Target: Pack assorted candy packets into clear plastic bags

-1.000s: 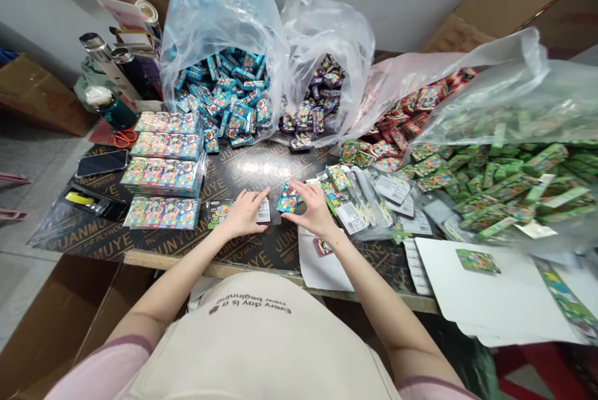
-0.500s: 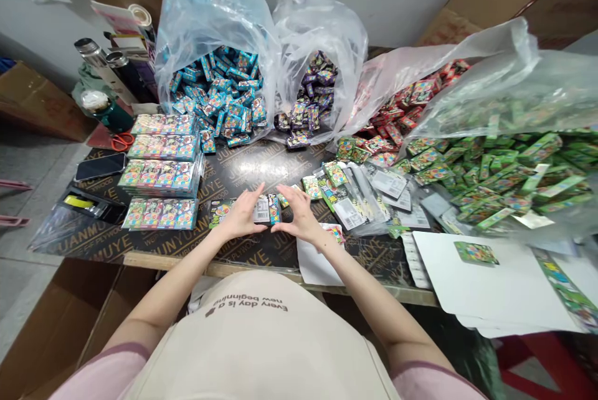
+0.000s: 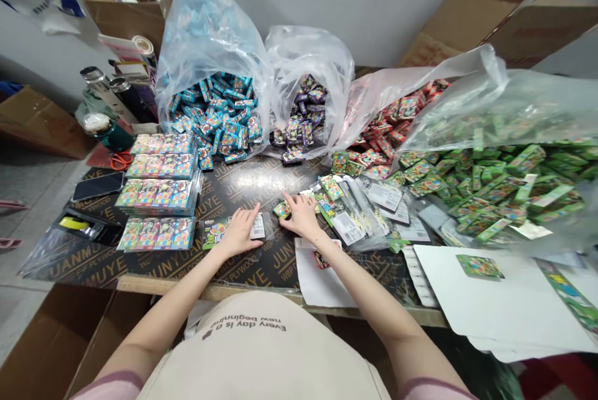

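My left hand point(image 3: 239, 232) rests with fingers spread over a flat black-and-green printed packet point(image 3: 213, 232); its thumb lies near the lower edge and a white barcode label shows beyond the fingers. To the right, my right hand point(image 3: 301, 218) has thumb and index finger on either side of a small green box point(image 3: 281, 209). The other fingers of that hand hang over more green boxes, partly hiding them. Under my right forearm, a small red box point(image 3: 321, 260) lies on a white sheet point(image 3: 317, 285).
Stacked packs of small boxes point(image 3: 156, 191) stand left, near a phone point(image 3: 99, 186) and orange scissors point(image 3: 121, 160). Plastic bags along the back hold blue point(image 3: 228, 113), purple point(image 3: 306, 113), red point(image 3: 406, 113) and green boxes point(image 3: 490, 182). Flat printed sleeves point(image 3: 348, 213) lie right of my hands.
My right hand has gone from the right end of the packet to the small green box. My left hand stays over the packet. The view has tilted up slightly.
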`<state>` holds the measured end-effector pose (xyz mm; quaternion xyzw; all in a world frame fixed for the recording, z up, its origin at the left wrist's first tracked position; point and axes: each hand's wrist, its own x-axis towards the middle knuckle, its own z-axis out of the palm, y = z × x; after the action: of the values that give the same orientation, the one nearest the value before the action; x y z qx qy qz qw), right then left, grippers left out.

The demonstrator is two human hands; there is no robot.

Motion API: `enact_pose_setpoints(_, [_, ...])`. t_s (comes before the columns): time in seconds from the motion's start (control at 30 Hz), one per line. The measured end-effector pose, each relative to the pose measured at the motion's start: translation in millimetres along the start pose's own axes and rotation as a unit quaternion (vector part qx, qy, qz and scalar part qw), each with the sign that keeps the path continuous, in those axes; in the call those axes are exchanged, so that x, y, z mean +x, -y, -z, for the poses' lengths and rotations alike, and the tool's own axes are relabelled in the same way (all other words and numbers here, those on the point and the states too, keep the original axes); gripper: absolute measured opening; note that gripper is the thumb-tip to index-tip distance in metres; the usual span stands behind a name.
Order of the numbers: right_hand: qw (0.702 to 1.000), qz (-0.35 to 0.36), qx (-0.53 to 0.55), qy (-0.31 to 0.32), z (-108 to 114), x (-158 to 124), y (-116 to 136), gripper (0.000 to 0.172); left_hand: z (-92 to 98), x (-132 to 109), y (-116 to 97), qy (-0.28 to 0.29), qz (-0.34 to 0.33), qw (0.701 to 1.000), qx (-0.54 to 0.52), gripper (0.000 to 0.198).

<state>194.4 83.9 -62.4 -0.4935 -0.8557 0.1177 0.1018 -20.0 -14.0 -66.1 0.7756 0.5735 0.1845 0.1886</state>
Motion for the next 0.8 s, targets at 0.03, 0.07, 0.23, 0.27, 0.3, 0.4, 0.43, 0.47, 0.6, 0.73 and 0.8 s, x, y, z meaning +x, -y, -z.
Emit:
enact_pose_setpoints(0.03, [1.000, 0.002, 0.003, 0.009, -1.7, 11.9, -4.9, 0.079, -3.1, -0.8, 0.9, -0.003, -0.001, 1.000, 0.007, 0.104])
enact_pose_setpoints(0.07, [1.000, -0.006, 0.009, 0.005, -2.3, 26.6, -10.4, 0.082, -5.7, -1.5, 1.5, -0.006, -0.004, 1.000, 0.012, 0.101])
enact_pose_setpoints(0.23, [0.981, -0.151, 0.046, -0.114, 5.9, 116.1, -38.7, 0.088, -10.2, -3.4, 1.4, -0.018, -0.008, 1.000, 0.002, 0.098])
enact_pose_setpoints(0.27, [0.977, -0.171, 0.047, -0.122, 7.7, 129.6, -41.1, 0.084, -10.1, -3.6, 1.6, -0.021, -0.010, 1.000, -0.006, 0.097])
enact_pose_setpoints(0.3, [0.975, -0.180, 0.047, -0.117, 9.0, 139.5, -41.3, 0.078, -9.9, -3.8, 1.9, -0.022, -0.012, 1.000, -0.013, 0.096])
enact_pose_setpoints(0.4, [0.982, -0.153, 0.063, -0.088, 8.4, 145.0, -27.7, 0.061, -9.5, -4.5, 1.6, -0.026, -0.014, 0.999, -0.040, 0.094])
enact_pose_setpoints(0.43, [0.984, -0.133, 0.081, -0.092, 7.5, 138.9, -19.2, 0.058, -9.2, -4.4, 0.6, -0.030, -0.010, 0.998, -0.054, 0.093])
enact_pose_setpoints(0.47, [0.983, -0.105, 0.109, -0.102, 6.8, 129.6, -9.4, 0.057, -8.8, -3.6, -1.0, -0.040, 0.001, 0.996, -0.074, 0.093])
enact_pose_setpoints(0.6, [0.944, 0.038, 0.317, -0.090, 11.0, 72.6, 29.1, 0.057, -1.5, 8.1, -11.3, -0.166, 0.110, 0.949, -0.245, 0.090])
enact_pose_setpoints(0.73, [0.818, -0.005, 0.568, 0.089, 20.6, 22.1, 46.3, 0.041, 14.0, 26.4, -23.4, -0.217, 0.154, 0.874, -0.407, 0.067])
enact_pose_setpoints(0.8, [0.777, -0.062, 0.612, 0.132, 24.3, 7.3, 46.2, 0.050, 21.8, 31.9, -31.7, -0.165, 0.172, 0.851, -0.469, 0.042])
